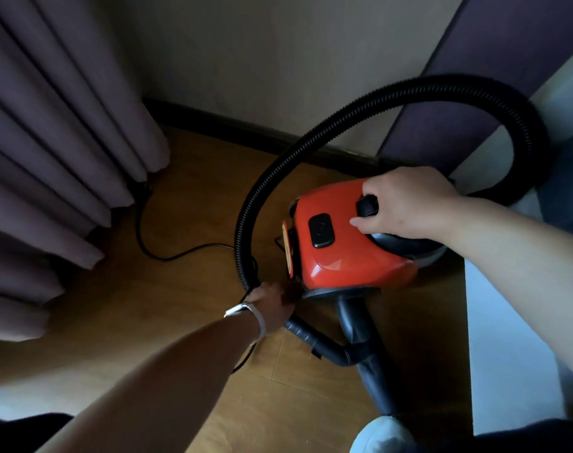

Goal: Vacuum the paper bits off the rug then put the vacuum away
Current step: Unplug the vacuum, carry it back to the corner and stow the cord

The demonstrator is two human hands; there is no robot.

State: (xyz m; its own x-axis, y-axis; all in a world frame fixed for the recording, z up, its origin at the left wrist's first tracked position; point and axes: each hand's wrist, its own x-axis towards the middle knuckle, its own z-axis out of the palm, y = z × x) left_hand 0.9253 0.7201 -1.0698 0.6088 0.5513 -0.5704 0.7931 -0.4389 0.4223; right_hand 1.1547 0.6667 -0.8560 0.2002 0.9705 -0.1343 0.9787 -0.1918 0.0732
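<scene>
- Pale slipper at the bottom edge, beside the dark wand lying on the wood floor.
- Left hand, white wristband, wrapped round the end of the hose; fingers mostly hidden.
- Red vacuum sits on the floor by the wall.
- Right hand clasps its top, thumb and forefinger either side of a black button.
- Cord runs to the curtain.
</scene>
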